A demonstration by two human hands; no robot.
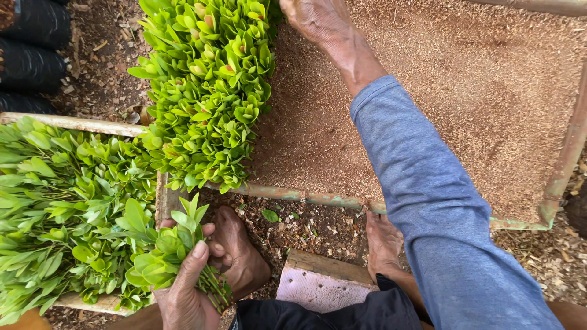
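My left hand (pixel 186 287) is shut on a bunch of green leafy cuttings (pixel 162 253), held near my bare left foot (pixel 235 250). My right hand (pixel 315 18) reaches far forward in a blue sleeve (pixel 428 195), resting at the top of the frame where the rows of planted cuttings (pixel 208 85) meet the brown sawdust-like bed (pixel 465 91). Its fingers are cut off by the frame's edge, so what they hold is hidden.
A tray heaped with loose green cuttings (pixel 61 201) lies at the left. The sawdust bed has a worn metal frame (pixel 562 177). Black nursery bags (pixel 33 49) stand at top left. My right foot (pixel 384 241) rests beside a wooden block (pixel 321 284).
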